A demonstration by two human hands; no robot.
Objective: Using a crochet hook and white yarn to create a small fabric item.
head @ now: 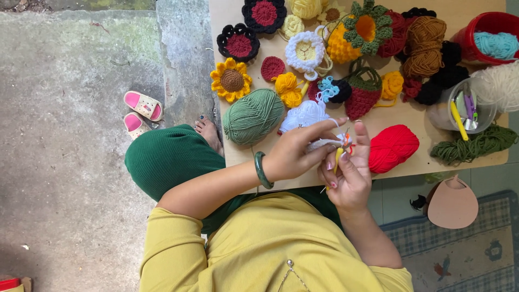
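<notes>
Left hand (294,154) fingers pinched on a small white crochet piece (327,142). Right hand (348,173) fingers closed round a yellow-handled crochet hook (337,158), tip at the piece, likely in a stitch; too small to confirm. Red yarn ball (393,147) just beyond right fingertips. Green yarn ball (253,115) and white yarn clump (304,114) beyond left fingers, on the board (411,116).

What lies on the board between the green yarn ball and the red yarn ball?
In the head view, a white crocheted piece lies between the green ball and the red ball.
</notes>
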